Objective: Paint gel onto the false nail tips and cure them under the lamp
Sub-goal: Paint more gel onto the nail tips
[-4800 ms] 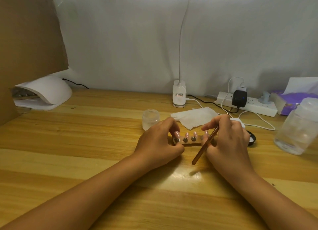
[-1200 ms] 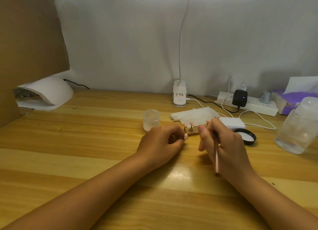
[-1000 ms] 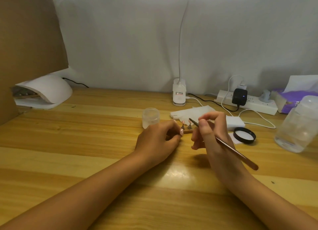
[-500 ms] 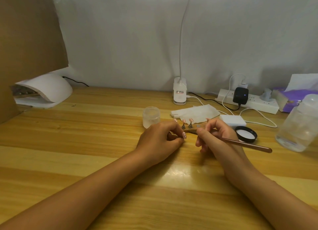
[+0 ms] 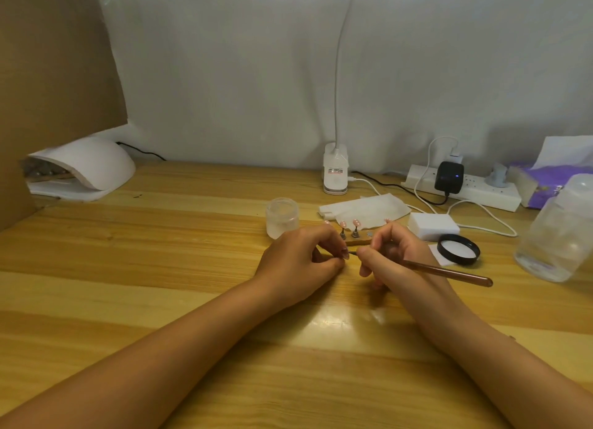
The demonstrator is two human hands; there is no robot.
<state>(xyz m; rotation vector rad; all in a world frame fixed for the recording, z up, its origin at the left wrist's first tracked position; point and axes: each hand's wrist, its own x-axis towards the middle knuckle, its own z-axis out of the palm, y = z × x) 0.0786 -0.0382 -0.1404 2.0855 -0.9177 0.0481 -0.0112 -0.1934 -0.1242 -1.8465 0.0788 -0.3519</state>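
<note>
Painting looked unfinished: the left hand pinched one nail tip, the right hand pinched the brush at it, curing under the lamp remained.

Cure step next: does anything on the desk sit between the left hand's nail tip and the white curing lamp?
Nothing visible: bare desk from the nail tip in the left hand to the curing lamp. The frosted jar stands close beside that path.

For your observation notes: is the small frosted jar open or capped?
Open. The frosted jar shows a bare rim, no cap; a black lid lies apart to its right.
</note>
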